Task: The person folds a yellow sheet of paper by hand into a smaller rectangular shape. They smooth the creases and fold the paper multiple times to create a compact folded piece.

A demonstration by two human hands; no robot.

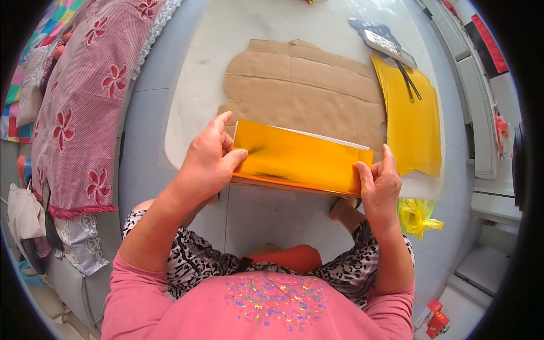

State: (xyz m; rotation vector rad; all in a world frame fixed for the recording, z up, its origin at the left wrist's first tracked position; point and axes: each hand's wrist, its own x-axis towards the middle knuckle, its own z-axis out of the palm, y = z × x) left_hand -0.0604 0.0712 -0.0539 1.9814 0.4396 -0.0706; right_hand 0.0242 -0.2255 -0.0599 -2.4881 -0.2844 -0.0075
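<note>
A sheet of shiny gold foil paper (297, 157) is stretched between my hands, bent over along its lower edge. A strip of its white back side shows at the top edge. My left hand (214, 153) pinches the left end, thumb on the gold face. At the right end, my right hand (380, 178) grips it with the thumb in front and fingers behind. Beneath and beyond the sheet lies a flattened piece of brown cardboard (301, 85) on the pale marble-look table (195, 89). To the right is a stack of yellow-gold sheets (412, 123).
A white remote control (389, 47) and a dark cord-like item (408, 80) rest at the stack's far end, by a dark blue fan-shaped card (369, 27). A yellow plastic bag (418, 216) is below the table's right corner. A sofa with a pink flowered cover (85, 106) stands left.
</note>
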